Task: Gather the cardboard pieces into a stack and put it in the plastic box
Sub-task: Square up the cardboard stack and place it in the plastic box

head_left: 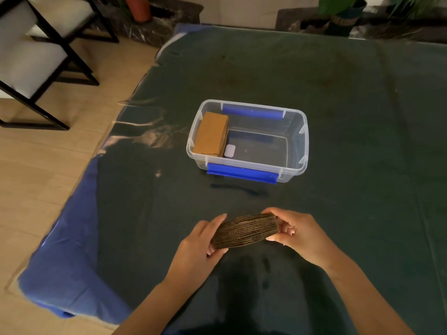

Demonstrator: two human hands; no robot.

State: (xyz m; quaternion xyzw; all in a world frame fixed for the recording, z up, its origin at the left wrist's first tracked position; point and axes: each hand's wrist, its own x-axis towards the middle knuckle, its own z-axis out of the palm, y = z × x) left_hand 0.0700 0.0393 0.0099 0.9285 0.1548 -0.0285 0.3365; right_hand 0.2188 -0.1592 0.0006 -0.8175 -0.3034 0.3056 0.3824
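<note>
Near the front edge of the counter (pixel 338 93), which is draped in a dark green cloth under a clear glossy sheet, a person's two bare hands hold a stack of cardboard pieces (pixel 245 230) between them. Seen edge-on, the stack shows its ribbed brown layers, pressed close and bowed slightly upward in the middle. The left hand (pixel 205 240) grips the stack's left end, fingers laid along the far face and thumb underneath at the near side. The right hand (pixel 294 232) clamps the right end, thumb on top and fingers curled in below. Both hands are closed on the stack, and whether it is raised just above the cloth or touches it I cannot tell. Well beyond the hands, toward the middle of the counter, stands a clear plastic box (pixel 303 146) with no lid on it and blue latches on its near and far long sides. Inside the box, against its left end wall, sits another brown cardboard bundle (pixel 211 134), its flat face turned up. A small white label (pixel 229 151) lies on the box floor just beside that bundle. A blue cloth (pixel 70 274) shows under the green one at the counter's left edge. Off to the left on the tan floor are chairs (pixel 36 56) with black frames and pale seats.
</note>
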